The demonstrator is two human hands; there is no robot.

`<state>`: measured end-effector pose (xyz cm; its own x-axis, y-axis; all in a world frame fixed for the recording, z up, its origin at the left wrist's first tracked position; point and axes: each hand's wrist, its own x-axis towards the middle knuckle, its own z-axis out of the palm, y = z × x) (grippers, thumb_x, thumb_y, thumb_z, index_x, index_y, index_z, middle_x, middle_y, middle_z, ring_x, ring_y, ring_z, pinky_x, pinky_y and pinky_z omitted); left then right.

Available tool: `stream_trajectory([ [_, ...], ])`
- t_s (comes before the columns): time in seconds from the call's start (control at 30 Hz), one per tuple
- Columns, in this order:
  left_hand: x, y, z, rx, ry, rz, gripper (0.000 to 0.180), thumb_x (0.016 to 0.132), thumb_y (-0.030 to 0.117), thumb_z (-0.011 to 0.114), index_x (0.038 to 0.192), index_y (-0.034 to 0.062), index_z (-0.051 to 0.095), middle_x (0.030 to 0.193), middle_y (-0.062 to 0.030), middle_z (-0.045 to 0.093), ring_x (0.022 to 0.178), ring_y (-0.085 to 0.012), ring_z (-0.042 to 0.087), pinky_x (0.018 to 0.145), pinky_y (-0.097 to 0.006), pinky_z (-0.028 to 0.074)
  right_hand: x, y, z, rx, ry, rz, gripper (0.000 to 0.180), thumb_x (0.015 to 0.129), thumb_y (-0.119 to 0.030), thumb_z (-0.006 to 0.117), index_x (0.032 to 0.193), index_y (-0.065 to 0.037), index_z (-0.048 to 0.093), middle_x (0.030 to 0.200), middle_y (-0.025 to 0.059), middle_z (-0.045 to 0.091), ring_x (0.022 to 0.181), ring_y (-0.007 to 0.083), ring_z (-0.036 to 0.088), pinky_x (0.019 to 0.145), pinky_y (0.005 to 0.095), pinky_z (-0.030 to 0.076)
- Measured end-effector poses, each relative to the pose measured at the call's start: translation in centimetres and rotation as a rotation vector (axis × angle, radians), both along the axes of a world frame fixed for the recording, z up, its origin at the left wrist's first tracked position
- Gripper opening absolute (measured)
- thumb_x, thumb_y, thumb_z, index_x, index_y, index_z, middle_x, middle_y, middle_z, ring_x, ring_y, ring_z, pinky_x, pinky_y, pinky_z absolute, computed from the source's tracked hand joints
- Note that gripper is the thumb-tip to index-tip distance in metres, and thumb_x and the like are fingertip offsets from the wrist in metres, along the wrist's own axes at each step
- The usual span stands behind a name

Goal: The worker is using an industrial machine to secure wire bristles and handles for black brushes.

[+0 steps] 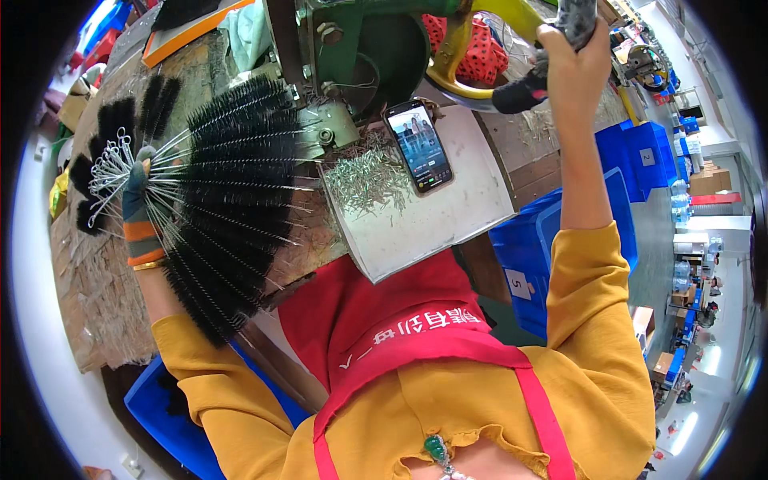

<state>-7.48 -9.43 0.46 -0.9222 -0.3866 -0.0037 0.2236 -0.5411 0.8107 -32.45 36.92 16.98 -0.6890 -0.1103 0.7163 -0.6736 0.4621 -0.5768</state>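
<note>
Left hand [136, 210] in a grey glove with orange-banded cuff, fingers curled shut around the wire stems of a fanned bundle of bottle brushes [228, 188]. Grip sits near the looped wire ends [110, 164], which stick out past the hand on its far-left side; black bristle heads spread out to the right of the hand and down toward the forearm. Fanning likely keeps each stem separable, so one can be picked off at a time. More black brushes [120, 120] lie just above and left of that hand on the worn wooden bench [96, 296]. Between the hands: a heap of short wire offcuts [364, 180] on a pale metal tray [448, 220] that slopes off the bench toward the body, probably set there to catch trimmings under the green machine [360, 48]. A phone [418, 146] lies on the tray beside the offcuts with its screen lit, angled toward the person, out of the machine's way. Right hand [572, 52] is raised high, closed around a grey padded lever handle [578, 18]; arm extended up, yellow sleeve slid down toward the elbow. Yellow curved machine arm [456, 56] sits just left of that hand, with red spotted cloth [480, 52] behind it. A black glove [520, 92] lies just below the right hand. Blue crates [632, 156] stand right of and below the right forearm, within reach, likely for sorted pieces.
</note>
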Motion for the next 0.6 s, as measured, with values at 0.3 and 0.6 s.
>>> stream_trajectory([
  [0.3, 1.5, -1.0, -1.7, 0.066, 0.138, -0.044, 0.038, 0.085, 0.013, 0.055, 0.121, 0.0029, 0.045, 0.124, -0.0248, 0.046, 0.112, -0.0315, 0.051, 0.097, -0.042, 0.042, 0.9, -0.6, -0.2, -0.085, -0.015, 0.003, 0.037, 0.071, -0.013, 0.064, 0.099, 0.003, 0.046, 0.082, 0.0071, 0.053, 0.066, 0.0131, 0.057, 0.058, 0.0254, 0.048],
  [0.6, 2.0, -2.8, -2.5, 0.073, 0.083, -0.181, 0.035, 0.086, 0.015, 0.053, 0.118, 0.0028, 0.049, 0.119, -0.0188, 0.052, 0.105, -0.0290, 0.055, 0.092, -0.040, 0.046, 1.1, -0.8, -9.5, -0.304, 0.084, 0.058, 0.058, 0.074, -0.011, 0.067, 0.115, 0.004, 0.029, 0.097, 0.0112, 0.048, 0.085, 0.0143, 0.050, 0.077, 0.0270, 0.043],
])
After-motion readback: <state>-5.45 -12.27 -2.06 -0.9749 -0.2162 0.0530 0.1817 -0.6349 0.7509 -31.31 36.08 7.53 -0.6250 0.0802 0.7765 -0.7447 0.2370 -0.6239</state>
